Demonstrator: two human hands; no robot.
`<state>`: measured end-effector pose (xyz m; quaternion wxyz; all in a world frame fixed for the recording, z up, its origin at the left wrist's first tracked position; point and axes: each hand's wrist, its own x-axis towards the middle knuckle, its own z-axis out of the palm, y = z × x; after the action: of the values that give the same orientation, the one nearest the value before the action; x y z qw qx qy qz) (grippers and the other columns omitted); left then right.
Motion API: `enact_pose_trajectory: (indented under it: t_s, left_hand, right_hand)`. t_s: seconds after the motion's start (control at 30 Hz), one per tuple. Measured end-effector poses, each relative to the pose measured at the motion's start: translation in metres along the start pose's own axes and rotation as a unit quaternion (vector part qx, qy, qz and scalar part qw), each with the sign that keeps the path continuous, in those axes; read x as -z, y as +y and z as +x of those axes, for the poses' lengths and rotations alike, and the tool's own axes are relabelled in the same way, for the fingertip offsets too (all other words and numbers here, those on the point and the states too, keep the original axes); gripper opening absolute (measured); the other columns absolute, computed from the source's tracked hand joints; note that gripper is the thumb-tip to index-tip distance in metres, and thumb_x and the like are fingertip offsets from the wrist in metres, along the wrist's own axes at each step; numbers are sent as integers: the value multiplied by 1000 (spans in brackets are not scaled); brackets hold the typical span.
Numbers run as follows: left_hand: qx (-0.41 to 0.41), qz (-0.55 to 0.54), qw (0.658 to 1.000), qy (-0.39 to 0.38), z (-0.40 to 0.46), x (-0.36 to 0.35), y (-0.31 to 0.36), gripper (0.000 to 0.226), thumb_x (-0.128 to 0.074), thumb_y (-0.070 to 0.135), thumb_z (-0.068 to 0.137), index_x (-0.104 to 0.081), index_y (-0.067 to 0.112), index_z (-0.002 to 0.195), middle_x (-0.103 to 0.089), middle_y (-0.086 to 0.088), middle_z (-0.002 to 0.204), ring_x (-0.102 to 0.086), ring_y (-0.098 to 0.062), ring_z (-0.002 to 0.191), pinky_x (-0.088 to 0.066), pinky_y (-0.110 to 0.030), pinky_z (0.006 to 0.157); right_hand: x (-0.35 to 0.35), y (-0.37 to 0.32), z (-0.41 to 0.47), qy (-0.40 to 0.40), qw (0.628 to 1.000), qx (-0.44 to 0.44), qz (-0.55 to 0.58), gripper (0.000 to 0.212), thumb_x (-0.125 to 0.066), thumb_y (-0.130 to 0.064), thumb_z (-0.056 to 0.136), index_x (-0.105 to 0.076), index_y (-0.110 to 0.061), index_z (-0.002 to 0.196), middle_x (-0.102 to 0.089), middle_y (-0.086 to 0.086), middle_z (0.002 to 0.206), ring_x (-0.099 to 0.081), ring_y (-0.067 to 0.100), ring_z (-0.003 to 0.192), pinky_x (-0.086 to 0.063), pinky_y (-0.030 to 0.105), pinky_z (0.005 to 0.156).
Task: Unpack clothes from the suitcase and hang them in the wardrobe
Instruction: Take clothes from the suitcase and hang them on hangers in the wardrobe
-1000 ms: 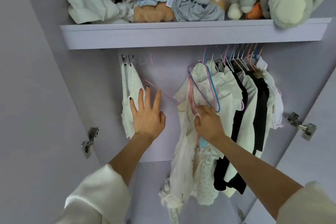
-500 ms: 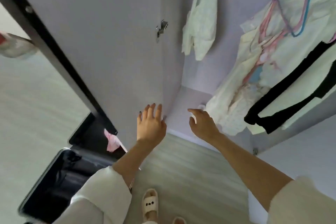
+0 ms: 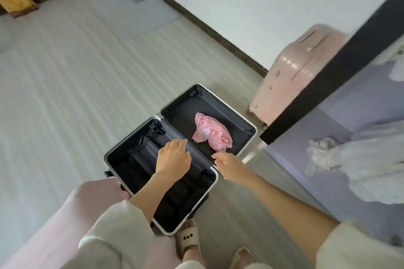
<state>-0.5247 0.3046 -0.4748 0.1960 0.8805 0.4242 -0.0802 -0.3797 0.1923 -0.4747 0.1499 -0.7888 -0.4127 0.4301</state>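
Crumpled pink cloth garment (image 3: 211, 133) is lying in the far half of the open black hard-shell suitcase (image 3: 140, 157) with silver rim, sitting on the pale wood-grain floor (image 3: 65, 94). Left hand (image 3: 173, 158) is hovering over the hinge line at the garment's 8 o'clock, fingers loosely curled, gripping nothing. Right hand (image 3: 228, 165) is hanging at the garment's 5 o'clock, fingers relaxed, empty. Upright pale pink hard suitcase (image 3: 293, 76) is standing at 2 o'clock, beside the lilac wardrobe door (image 3: 341, 120).
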Motion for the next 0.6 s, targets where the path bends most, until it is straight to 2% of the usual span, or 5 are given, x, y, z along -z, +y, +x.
enact_pose_trajectory:
  t_s: [0.17,0.27,0.33,0.5,0.6]
  left_hand:
    - [51,-26,998,-9,71,-21,-53,47,-36,27,98,-30,15,143,-35,-4,147,-34,-23,133,-32,-39,106]
    - [67,-60,995,-32,107,-64,-73,48,-36,27,98,-28,16,144,-31,-3,147,-31,-22,134,-31,-40,106]
    - [77,-77,993,-40,128,-93,-84,49,-37,28,98,-27,17,145,-30,-2,148,-30,-22,135,-32,-40,106]
    - [71,-76,993,-56,236,-253,-120,51,-36,28,98,-24,15,146,-23,-2,151,-23,-22,138,-31,-40,107]
    - [69,-73,993,-64,287,-327,-132,52,-36,28,98,-21,16,147,-14,-6,155,-9,-23,143,-27,-43,109]
  right_hand:
    - [-38,-4,95,23,995,-70,64,38,-32,-15,99,-46,-13,134,-47,3,140,-45,19,127,-34,26,101]
    - [-62,28,149,37,988,-128,82,38,-33,-14,98,-43,-13,135,-49,7,137,-52,20,112,-40,25,86]
    - [-76,55,181,52,983,-160,78,40,-34,-11,97,-41,-12,137,-49,8,137,-52,23,115,-37,24,83]
    - [-150,180,326,68,973,-217,43,47,-37,-10,94,-35,-8,140,-44,13,139,-47,30,124,-40,32,95]
    - [-167,243,392,99,968,-232,13,42,-38,-7,90,-41,2,131,-48,20,128,-48,37,117,-38,34,84]
